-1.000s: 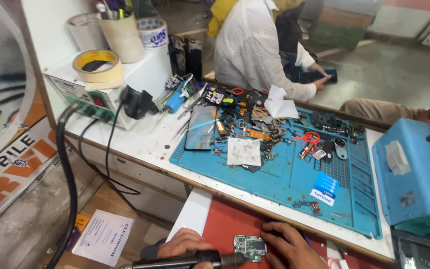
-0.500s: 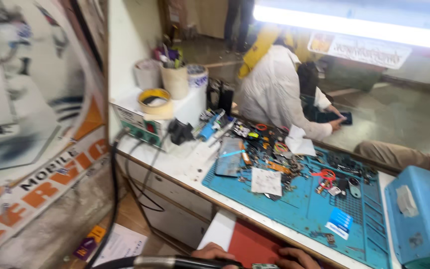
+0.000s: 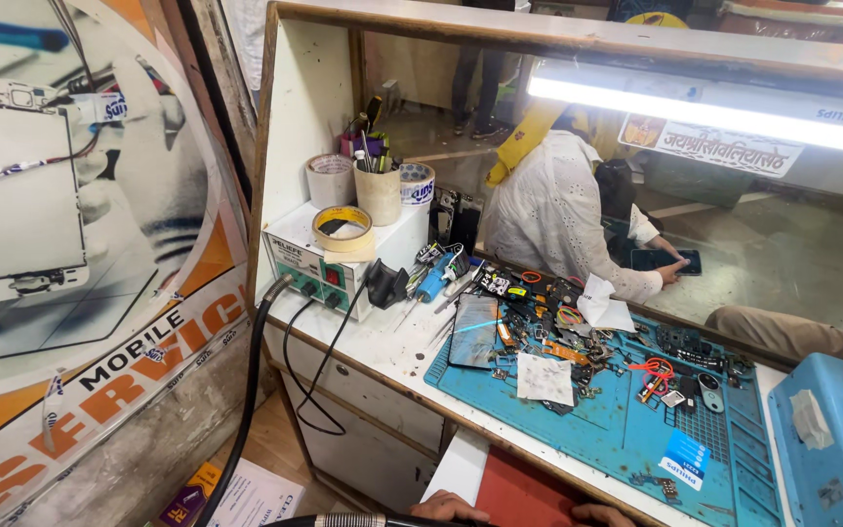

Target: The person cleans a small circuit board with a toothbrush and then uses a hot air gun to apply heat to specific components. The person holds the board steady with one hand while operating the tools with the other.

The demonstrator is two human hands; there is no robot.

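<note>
Only the tops of my hands show at the bottom edge of the head view. My left hand point(image 3: 449, 507) rests on the black handle of a hot-air wand point(image 3: 355, 520), whose thick black hose point(image 3: 246, 390) runs up to the white rework station point(image 3: 316, 262). Just a strip of knuckles shows of my right hand point(image 3: 601, 511), over a red surface point(image 3: 514, 493); whatever it holds is out of frame. Both hands are at the near side of the white bench point(image 3: 382, 346).
A blue work mat point(image 3: 626, 439) carries a phone screen point(image 3: 474, 330), scattered parts, tweezers and screwdrivers. Tape rolls and a cup of tools sit on the station. A blue box point(image 3: 831, 439) stands at right. Behind the glass, a person in white sits looking at a phone.
The view has tilted upward and left. My hands, the wand and the small circuit board have slid to the bottom edge; the board is no longer visible.
</note>
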